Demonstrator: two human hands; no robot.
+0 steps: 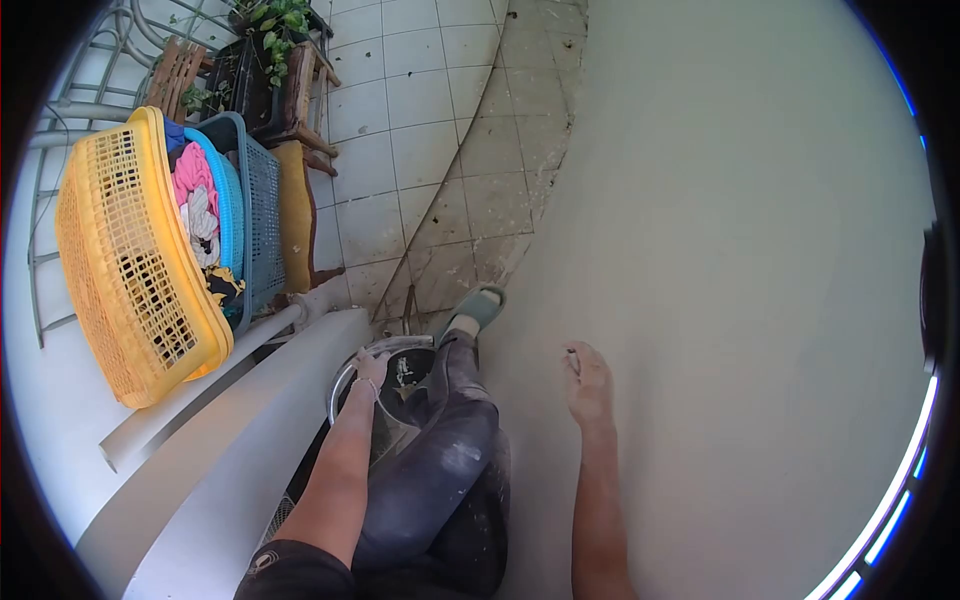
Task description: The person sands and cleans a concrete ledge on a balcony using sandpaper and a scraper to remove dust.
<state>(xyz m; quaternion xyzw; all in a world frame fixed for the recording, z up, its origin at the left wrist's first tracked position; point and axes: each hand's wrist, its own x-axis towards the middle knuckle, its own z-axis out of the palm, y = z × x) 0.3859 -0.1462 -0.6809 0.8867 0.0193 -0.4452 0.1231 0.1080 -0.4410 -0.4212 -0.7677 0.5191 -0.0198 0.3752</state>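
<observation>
My left hand (371,368), dusty with white powder, reaches down beside my leg. Its fingers close over the pale curved rim (338,388) of a dark, round, bucket-like container (405,370) splashed with white. A thin band circles that wrist. Right up at the smooth grey-beige wall (740,280) is my right hand (588,382), its fingers curled in and pinched together. A small dark spot shows at the fingertips; I cannot tell what they hold.
On the left, a yellow plastic basket (95,250) lies against a blue basket of clothes (228,200). Plants in a black planter (240,90) stand by a wooden stool (300,90). Below runs a white pipe (200,385). My green slipper (488,305) rests on the stained tile floor (400,100).
</observation>
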